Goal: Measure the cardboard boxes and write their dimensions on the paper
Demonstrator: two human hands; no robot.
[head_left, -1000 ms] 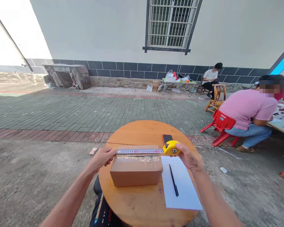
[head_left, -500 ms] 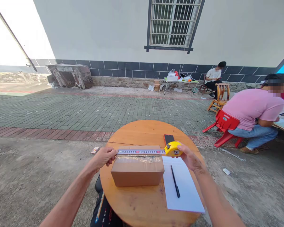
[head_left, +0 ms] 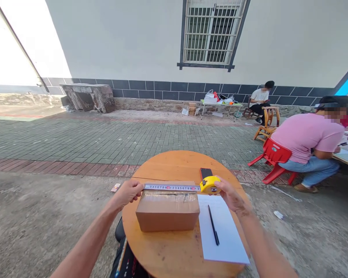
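Head view: round wooden counter (head_left: 174, 166), closed cardboard box (head_left: 167, 221) sitting on it, left of center, long side toward the wearer, clear tape along its top seam. Left hand (head_left: 130, 192) closed, fingers pinched on the free end of the tape blade (head_left: 174, 187) at the box's left edge. Blade pulled out straight, running left to right over the box top; whether it touches all along, can't tell. Right hand (head_left: 231, 196) partly curled, thumb and fingers gripping the yellow tape measure case (head_left: 210, 184) just past the box's right edge. Black phone (head_left: 205, 172) behind the case, partly hidden by it. White paper (head_left: 224, 247) right of the box, black pen (head_left: 213, 225) lying on it, slanted. Off right, person in pink shirt (head_left: 307, 135) sits on red chair (head_left: 275, 152); wooden chair (head_left: 268, 122) beyond. Barred window (head_left: 211, 33) in back wall (head_left: 119, 42).
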